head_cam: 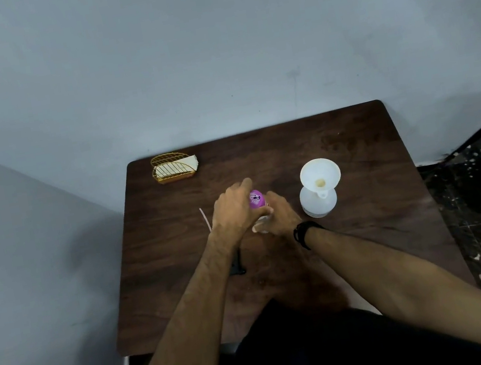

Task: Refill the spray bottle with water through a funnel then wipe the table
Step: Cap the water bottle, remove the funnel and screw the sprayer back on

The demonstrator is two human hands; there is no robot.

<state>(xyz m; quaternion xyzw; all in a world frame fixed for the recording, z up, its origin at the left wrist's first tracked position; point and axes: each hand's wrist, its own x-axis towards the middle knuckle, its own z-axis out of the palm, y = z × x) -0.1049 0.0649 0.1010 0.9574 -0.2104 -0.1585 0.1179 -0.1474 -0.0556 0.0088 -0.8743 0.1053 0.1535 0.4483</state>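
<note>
Both hands meet at the middle of the dark wooden table (370, 240); the left hand (234, 212) is curled over the top of a small bottle with a purple cap (256, 199), its fingers wrapped round that cap; the right hand (279, 215) grips the clear lower body (261, 226) of the same bottle from the right side, a black watch (303, 232) on its wrist. The bottle stands between the two hands, mostly hidden by them (only the purple top and a bit of clear base show).

To the right of the hands, apart from them, the white spray bottle (319, 202) stands upright with its head off; the white funnel (320, 176) sits in its neck, tilted slightly away from the person. Left of the hands a thin pale tube (205, 218) lies on the table; near the left forearm a dark object (237, 267) lies partly hidden, and I cannot tell what it is.

At the far left corner a gold wire holder (171, 168) stands with pale napkins (188, 162) in it; a grey wall (209, 44) rises behind the table.
</note>
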